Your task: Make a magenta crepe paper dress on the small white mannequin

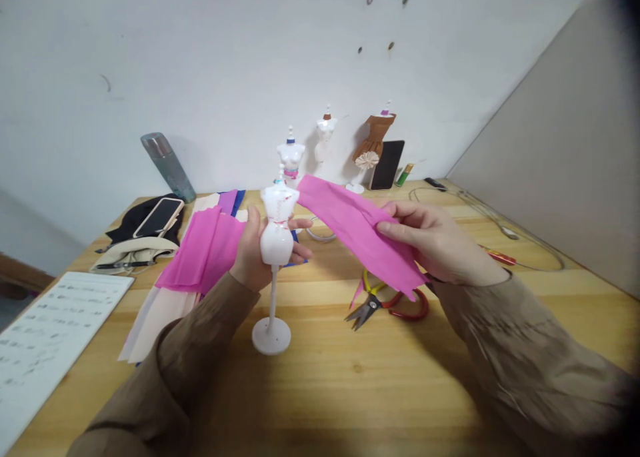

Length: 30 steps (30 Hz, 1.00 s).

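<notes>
My right hand pinches a strip of pink fabric between thumb and fingers. The strip slants down from upper left to a frayed lower right end. Behind a small white dress-form mannequin is my left hand, with its fingers stretched out and apart past the figure's right side. The palm is partly hidden, and I cannot tell how firmly it touches the figure. The mannequin is upright on a thin stem and round base, with red markings around its waist. Under the strip lie scissors with red and yellow handles.
Pink fabric pieces lie over paler ones at left, near a phone and a printed sheet. Further back are several mannequins, one in a brown dress, a bottle and a dark tablet-like slab. A cable curls at right.
</notes>
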Tool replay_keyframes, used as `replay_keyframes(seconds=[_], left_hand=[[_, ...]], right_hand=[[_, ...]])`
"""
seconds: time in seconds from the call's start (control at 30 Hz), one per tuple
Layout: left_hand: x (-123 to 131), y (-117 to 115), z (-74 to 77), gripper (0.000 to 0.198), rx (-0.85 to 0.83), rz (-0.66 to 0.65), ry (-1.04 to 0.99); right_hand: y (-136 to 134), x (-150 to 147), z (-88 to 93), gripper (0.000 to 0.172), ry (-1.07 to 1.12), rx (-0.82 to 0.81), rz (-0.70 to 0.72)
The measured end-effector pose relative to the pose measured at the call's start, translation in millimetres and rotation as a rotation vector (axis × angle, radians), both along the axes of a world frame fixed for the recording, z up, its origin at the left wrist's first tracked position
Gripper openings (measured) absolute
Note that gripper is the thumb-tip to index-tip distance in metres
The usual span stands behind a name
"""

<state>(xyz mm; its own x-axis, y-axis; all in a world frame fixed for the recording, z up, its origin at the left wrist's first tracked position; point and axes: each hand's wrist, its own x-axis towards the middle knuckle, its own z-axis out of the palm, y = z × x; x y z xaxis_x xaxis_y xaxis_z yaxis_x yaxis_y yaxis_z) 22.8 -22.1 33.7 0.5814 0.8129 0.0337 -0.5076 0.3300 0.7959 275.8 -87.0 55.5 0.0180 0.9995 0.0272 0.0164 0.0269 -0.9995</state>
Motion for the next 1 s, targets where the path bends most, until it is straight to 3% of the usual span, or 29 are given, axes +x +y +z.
replay_keyframes(seconds=[0.17, 0.27, 0.37, 0.5, 0.67, 0.8, 1.0], left_hand=[[-4.8, -0.5, -6.4, 0.056, 0.106, -0.002, 0.056], [-0.2, -5.8, -9.4, 0.058, 0.164, -0.043, 0.044], [7.2, -10.7, -9.1, 0.056, 0.101, -0.105, 0.023], [13.1, -12.1, -10.9, 0.037, 0.038, -0.217, 0.023], [15.0, -12.7, -11.1, 0.053, 0.106, -0.255, 0.035], [19.6, -22.6, -4.3, 0.065, 0.134, -0.249, 0.06], [23.4, -27.3, -9.9, 0.049, 0.09, -0.169, 0.0]], right_hand=[[-1.7, 0.0, -0.7, 0.02, -0.106, 0.215, 0.024], [-3.3, 5.0, 0.7, 0.016, -0.153, 0.39, 0.196], [-4.5, 6.7, 2.2, 0.022, -0.245, 0.493, 0.37], [-7.2, -0.7, 1.3, 0.023, -0.34, 0.554, 0.4], [-18.0, -17.1, 5.2, 0.03, -0.238, 0.481, 0.513], [-26.5, -33.8, 10.9, 0.027, -0.25, 0.332, 0.381], [-28.0, -45.4, 6.5, 0.028, -0.168, 0.2, 0.259]])
